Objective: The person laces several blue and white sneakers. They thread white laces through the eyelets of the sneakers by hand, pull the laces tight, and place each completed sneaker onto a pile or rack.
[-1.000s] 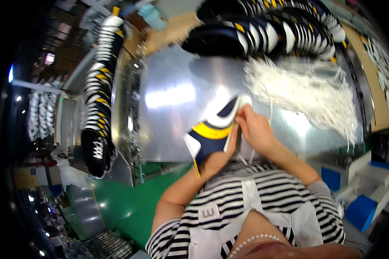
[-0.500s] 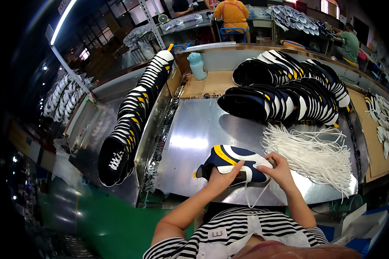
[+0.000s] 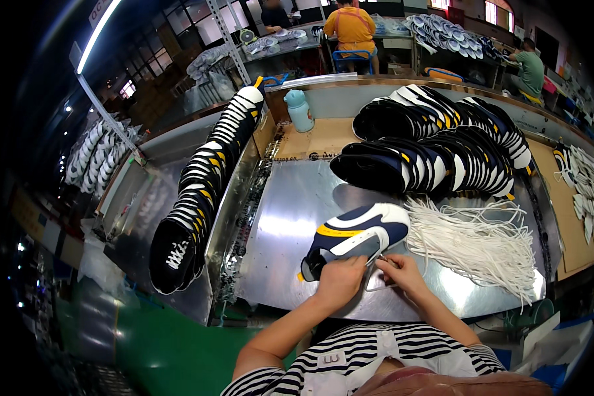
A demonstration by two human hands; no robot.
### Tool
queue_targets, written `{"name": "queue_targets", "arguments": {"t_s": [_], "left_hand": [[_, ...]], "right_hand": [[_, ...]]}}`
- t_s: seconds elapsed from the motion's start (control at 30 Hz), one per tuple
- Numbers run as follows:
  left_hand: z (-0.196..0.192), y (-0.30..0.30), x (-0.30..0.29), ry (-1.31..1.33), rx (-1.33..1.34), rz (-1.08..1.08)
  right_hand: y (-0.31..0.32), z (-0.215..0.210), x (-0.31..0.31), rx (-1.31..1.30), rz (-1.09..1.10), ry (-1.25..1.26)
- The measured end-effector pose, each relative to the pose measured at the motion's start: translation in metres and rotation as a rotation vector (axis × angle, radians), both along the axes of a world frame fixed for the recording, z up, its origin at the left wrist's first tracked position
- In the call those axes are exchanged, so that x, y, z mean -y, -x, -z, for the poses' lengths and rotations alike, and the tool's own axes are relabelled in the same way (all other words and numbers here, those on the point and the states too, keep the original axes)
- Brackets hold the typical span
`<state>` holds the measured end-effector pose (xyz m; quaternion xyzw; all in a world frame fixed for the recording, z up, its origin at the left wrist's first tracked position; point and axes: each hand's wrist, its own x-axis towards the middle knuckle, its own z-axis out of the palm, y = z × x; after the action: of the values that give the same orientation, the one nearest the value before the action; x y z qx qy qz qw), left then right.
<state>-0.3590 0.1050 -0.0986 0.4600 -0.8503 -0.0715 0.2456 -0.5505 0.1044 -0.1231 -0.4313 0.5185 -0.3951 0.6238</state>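
Note:
A navy, white and yellow shoe upper (image 3: 393, 224) rests on the metal worktop in front of me, its toe pointing away to the right. My left hand (image 3: 341, 284) is closed on its near edge, beside the dark collar opening. Close to the eyelet edge, my right hand (image 3: 402, 274) has thumb and fingers pinched together on a white shoelace (image 3: 372, 288). Part of this lace loops below the upper between my hands. The fingers hide where it meets the eyelets.
Loose white laces (image 3: 475, 244) lie in a heap to the right. Behind them are rows of nested shoe uppers (image 3: 435, 158). Another long stack of uppers (image 3: 201, 191) runs along the left side tray. A light blue bottle (image 3: 299, 111) stands at the back. Other people sit at benches beyond.
The upper has turned, its toe swinging away from me. My right hand has left the toe and moved left to the eyelet edge, and my left hand has shifted slightly nearer.

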Motion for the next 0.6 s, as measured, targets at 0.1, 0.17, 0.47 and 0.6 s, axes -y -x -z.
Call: {"name": "queue_targets", "arguments": {"t_s": [0.1, 0.17, 0.47, 0.6], "left_hand": [[-0.015, 0.010, -0.002, -0.004, -0.102, -0.040], [-0.016, 0.011, 0.001, 0.029, -0.177, -0.040], [-0.037, -0.004, -0.004, -0.036, -0.329, -0.081], [-0.074, -0.035, 0.015, -0.048, -0.479, -0.231]], "right_hand": [[0.001, 0.009, 0.002, 0.177, -0.019, 0.062], [0.003, 0.016, 0.002, 0.159, -0.018, 0.161], [0.026, -0.004, -0.044, -0.195, -0.551, 0.245], [0.079, 0.004, -0.092, -0.437, -0.625, 0.263]]}}
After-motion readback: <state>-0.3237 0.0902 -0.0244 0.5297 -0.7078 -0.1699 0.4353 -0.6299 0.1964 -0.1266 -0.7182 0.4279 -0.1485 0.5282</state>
